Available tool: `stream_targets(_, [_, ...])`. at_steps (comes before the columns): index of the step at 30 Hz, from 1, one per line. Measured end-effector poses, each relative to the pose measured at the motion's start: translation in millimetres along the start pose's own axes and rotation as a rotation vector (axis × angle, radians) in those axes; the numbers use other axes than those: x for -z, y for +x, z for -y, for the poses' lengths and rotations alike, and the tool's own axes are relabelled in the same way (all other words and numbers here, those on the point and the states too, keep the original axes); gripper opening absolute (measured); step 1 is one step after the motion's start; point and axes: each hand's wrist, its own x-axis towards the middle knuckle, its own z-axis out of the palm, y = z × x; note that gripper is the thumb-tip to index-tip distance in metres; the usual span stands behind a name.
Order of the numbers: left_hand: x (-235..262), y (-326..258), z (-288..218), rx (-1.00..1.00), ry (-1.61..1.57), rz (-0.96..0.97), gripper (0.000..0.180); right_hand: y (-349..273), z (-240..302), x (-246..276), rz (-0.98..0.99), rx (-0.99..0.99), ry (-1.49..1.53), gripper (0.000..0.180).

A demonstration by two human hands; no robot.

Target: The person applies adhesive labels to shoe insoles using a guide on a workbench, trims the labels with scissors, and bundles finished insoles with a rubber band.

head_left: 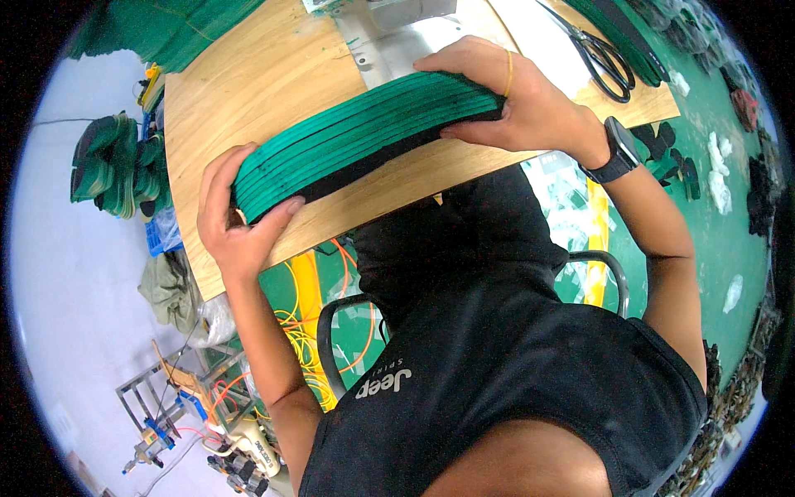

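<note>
You have the stack of green-and-black pads [364,128] between your two hands, over the near part of the wooden bench [248,108], in front of your body. Whether its underside rests on the wood or is lifted clear, I cannot tell.

Your left hand [228,224] grips the left end, its fingers wrapped around the far side and its thumb on the near edge. Your right hand [534,103] pinches the right end, thumb near, forefinger far. The stack bows slightly, its green edges close together and a black layer along the near side.

The step in hand looks like gathering or squaring the stack. From here, the next move probably calls for equal pressure at both ends, so that the layers stay together; loosening one hand first could let them fan out.

The black-handled scissors [580,37] lie far right on the bench, well apart from the stack, and the metal plate [414,45] is just beyond it.
</note>
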Motion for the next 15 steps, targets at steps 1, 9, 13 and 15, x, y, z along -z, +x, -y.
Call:
stream_targets(1, [-0.2,-0.4,-0.6,-0.032,0.039,-0.028,0.066,-0.8,-0.4,1.0,-0.03,0.046,-0.02,0.068])
stream_targets(9, [-8.8,-5.5,15.0,0.002,0.003,0.036,0.066,-20.6,-2.0,-13.1,-0.088,-0.18,0.122,0.065])
stream_targets(13, [-8.4,12.2,13.9,0.235,-0.328,-0.129,0.055,-9.3,-1.9,0.8,-0.126,-0.3,0.317,0.045])
stream_targets(15, [-6.4,17.9,13.7,0.358,-0.296,-0.021,0.052,-5.8,-4.0,1.6,-0.109,-0.447,0.439,0.035])
